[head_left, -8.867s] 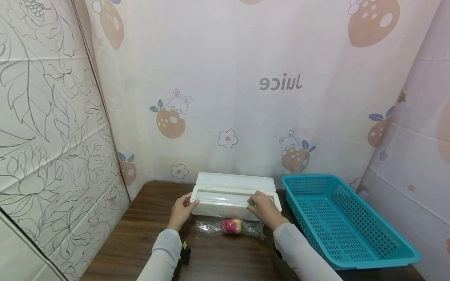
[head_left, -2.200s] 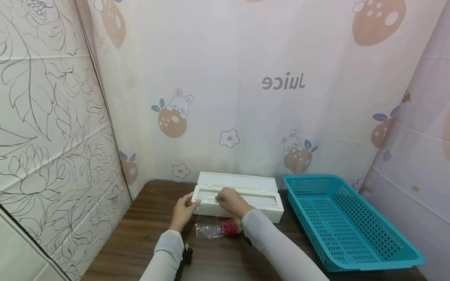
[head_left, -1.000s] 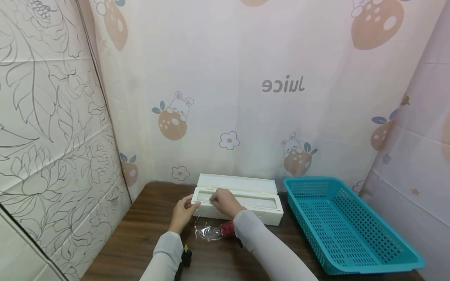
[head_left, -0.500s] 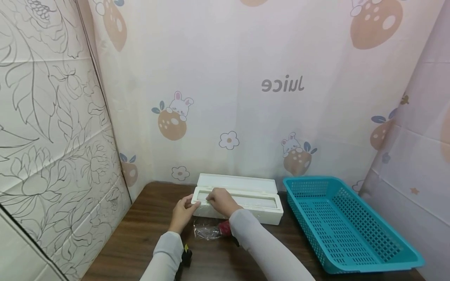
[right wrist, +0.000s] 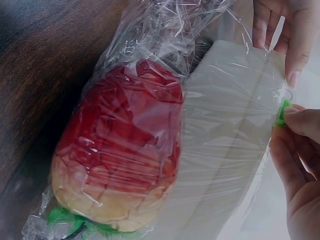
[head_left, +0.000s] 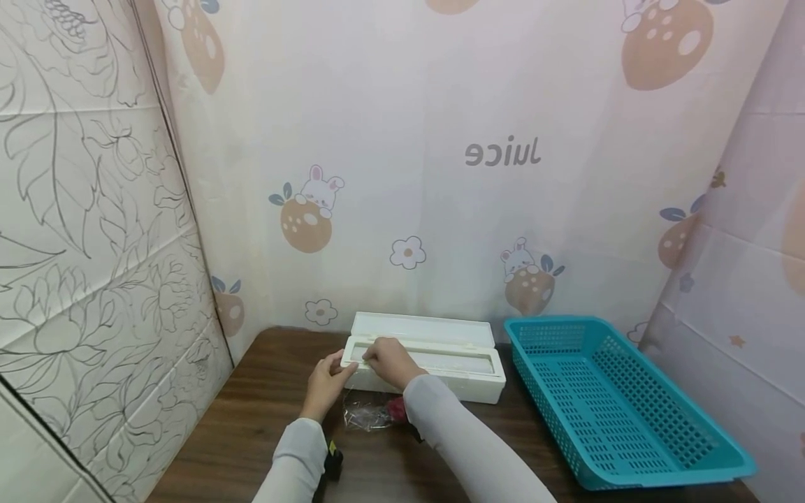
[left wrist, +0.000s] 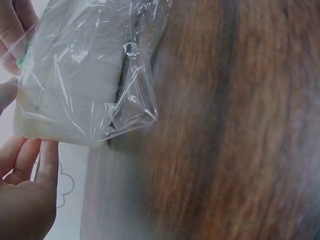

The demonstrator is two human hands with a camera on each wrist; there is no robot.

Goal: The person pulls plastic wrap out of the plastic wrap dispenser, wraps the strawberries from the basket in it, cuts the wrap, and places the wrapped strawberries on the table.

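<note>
We pinch a small green plastic tab (right wrist: 282, 113) in our right fingers (right wrist: 287, 161), left fingers (left wrist: 48, 159) gripping a long white plastic box (head_left: 481, 388).

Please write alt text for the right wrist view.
The right hand pinches a small green tab at the edge of a white box; the left hand holds its end. Clear plastic covers a red and cream object beside it.

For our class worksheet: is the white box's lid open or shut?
Open: the lid sits behind the white box, uncovering its framed top.
</note>
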